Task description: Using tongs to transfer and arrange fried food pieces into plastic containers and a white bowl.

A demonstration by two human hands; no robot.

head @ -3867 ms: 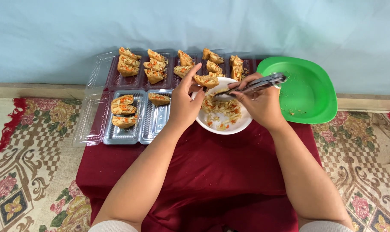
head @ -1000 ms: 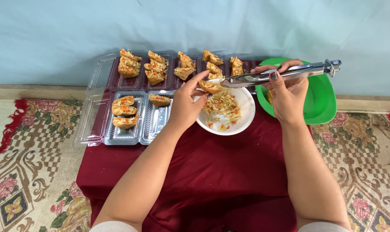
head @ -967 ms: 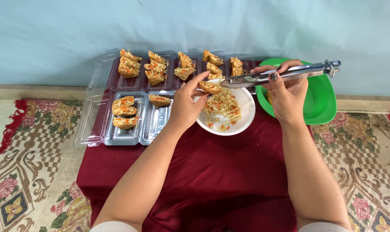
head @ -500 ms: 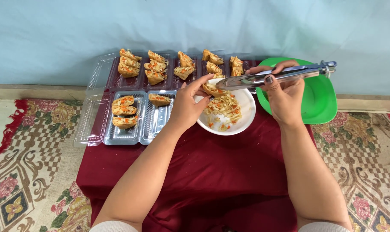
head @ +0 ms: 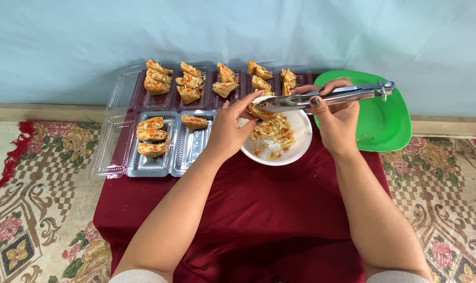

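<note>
My left hand (head: 229, 130) pinches a fried tofu pocket (head: 260, 111) at the rim of a white bowl (head: 295, 150). The bowl holds shredded vegetable filling (head: 272, 135) with orange bits. My right hand (head: 336, 119) grips long metal tongs (head: 327, 96), held level above the bowl, their tips at the pocket's opening. An empty green plate (head: 385, 123) lies to the right of that hand.
Clear plastic trays (head: 164, 133) with stuffed tofu pieces (head: 150, 135) sit at the left and along the back (head: 225, 84). Everything rests on a low table under a dark red cloth (head: 259, 209). A patterned carpet (head: 33, 209) surrounds it, and a pale blue wall is behind.
About four seconds ago the tongs dipped into the bowl's filling. They rose level above the bowl, and their tips have since shifted left to the tofu pocket in my left hand.
</note>
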